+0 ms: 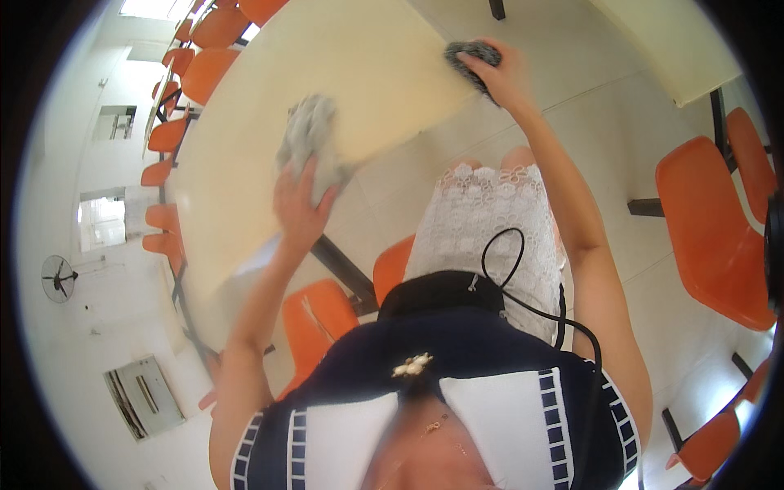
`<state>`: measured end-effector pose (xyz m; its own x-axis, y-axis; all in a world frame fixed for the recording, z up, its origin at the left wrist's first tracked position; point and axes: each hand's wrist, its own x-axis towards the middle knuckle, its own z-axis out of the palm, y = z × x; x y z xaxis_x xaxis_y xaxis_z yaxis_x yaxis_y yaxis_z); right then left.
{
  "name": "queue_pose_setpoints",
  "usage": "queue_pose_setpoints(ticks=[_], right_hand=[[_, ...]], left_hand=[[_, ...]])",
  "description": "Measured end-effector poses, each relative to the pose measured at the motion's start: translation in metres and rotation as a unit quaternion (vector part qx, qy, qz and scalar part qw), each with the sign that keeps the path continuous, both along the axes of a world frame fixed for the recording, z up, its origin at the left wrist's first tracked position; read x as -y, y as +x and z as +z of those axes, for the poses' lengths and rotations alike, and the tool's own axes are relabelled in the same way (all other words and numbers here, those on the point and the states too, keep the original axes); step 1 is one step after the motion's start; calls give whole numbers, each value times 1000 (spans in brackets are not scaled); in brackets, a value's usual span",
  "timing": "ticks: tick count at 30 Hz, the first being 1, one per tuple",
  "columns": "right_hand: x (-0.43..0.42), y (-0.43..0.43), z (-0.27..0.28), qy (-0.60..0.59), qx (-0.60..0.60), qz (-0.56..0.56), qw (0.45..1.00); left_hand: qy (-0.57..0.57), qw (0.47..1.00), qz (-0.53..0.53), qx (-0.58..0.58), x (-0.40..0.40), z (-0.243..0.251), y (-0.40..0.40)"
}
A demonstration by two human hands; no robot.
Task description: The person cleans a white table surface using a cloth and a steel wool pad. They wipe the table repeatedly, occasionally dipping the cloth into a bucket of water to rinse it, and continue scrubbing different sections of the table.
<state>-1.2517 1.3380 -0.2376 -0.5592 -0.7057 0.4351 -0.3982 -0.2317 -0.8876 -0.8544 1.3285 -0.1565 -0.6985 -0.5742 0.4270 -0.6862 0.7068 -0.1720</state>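
A pale yellow tabletop (367, 67) spreads out before me. My left hand (303, 199) presses on a bunched grey-white cloth (312, 131), which lies on the tabletop near its edge; both are a little blurred. In my right hand (505, 73) is a dark grey mesh-like pad, perhaps a steel wool scourer (474, 58), gripped between thumb and fingers at the table's right-hand corner. Whether the pad touches the table is not clear.
Orange plastic seats (321, 318) on dark metal frames adjoin the table, with more along its far left side. Another table (680, 49) stands at upper right, near an orange chair (704, 226). A black cable (539, 312) loops over my lap.
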Motion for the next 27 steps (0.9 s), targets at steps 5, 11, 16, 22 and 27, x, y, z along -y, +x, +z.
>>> queue_pose_setpoints(ticks=[5, 11, 16, 22, 27], right_hand=[[-65, 53, 0, -115, -143, -108, 977], [-71, 23, -32, -56, 2, -240, 969], [-105, 22, -14, -37, -14, -284, 958], [-105, 68, -5, -107, -160, -191, 962], [-82, 88, -21, -118, -192, -212, 951]], left_hand=[[-36, 996, -69, -49, -7, -24, -130], [-59, 991, -105, -49, -6, -41, -238], [-75, 986, -146, -29, -5, -44, -236], [-18, 990, -138, -37, 0, -39, -114], [-57, 996, -50, -56, -2, -33, 56]])
